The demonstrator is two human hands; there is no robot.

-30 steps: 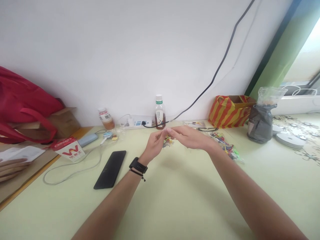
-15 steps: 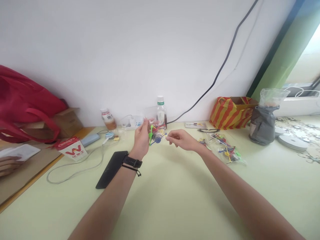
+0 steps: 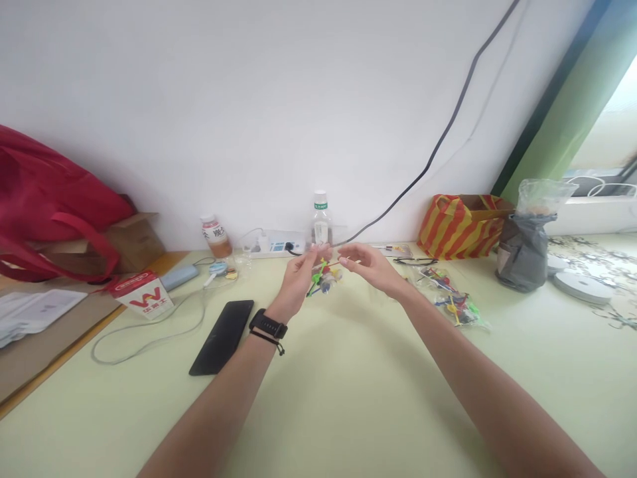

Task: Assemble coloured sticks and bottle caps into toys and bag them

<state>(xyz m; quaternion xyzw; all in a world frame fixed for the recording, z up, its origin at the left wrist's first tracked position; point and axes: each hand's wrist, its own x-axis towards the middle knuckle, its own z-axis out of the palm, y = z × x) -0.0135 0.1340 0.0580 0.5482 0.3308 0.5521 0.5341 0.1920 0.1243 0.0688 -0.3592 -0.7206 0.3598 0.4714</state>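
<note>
My left hand (image 3: 297, 279) is closed around the left side of a small clear plastic bag with colourful plastic pieces (image 3: 326, 282) in it, held up over the table. Green, red, yellow, blue and white pieces show through the film. At the bag's upper right edge is my right hand (image 3: 371, 267), its thumb and forefinger pinched together there; a thin reddish bit shows by the fingertips. Similar bags of coloured pieces (image 3: 455, 305) lie on the table right of my right hand.
A black phone (image 3: 222, 337) lies near my left forearm. Behind the hands stand a clear bottle (image 3: 321, 222) and a power strip (image 3: 279, 244). To the left are a red-and-white box (image 3: 144, 295) and a cable; to the right, a striped bag (image 3: 462, 226) and a grey bag (image 3: 522, 252).
The bag has turned and shifted slightly right with my left hand. My right hand has moved up and right along its edge. The other person's hand at far left has left view.
</note>
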